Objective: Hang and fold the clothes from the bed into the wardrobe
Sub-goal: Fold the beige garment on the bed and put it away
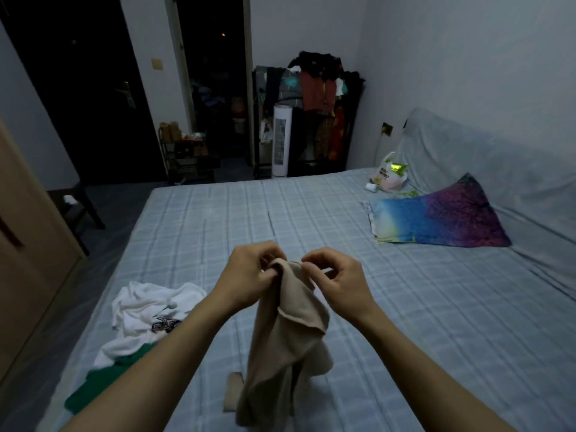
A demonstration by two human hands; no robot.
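A beige garment [285, 344] hangs in the air over the bed [420, 322], its lower end touching the sheet. My left hand [249, 275] and my right hand [336, 277] both pinch its top edge, close together. A white printed garment [146, 310] lies crumpled at the bed's left edge, with a green garment [103, 381] under it. A wooden wardrobe door [28, 244] stands at the far left.
A colourful pillow [442, 213] and a plastic bag [388, 174] lie near the bed's head at right. Beyond the bed stand a white tower fan [282, 141], a loaded clothes rack [318, 98] and a small shelf [187, 154]. A dark stool [78, 210] is on the left.
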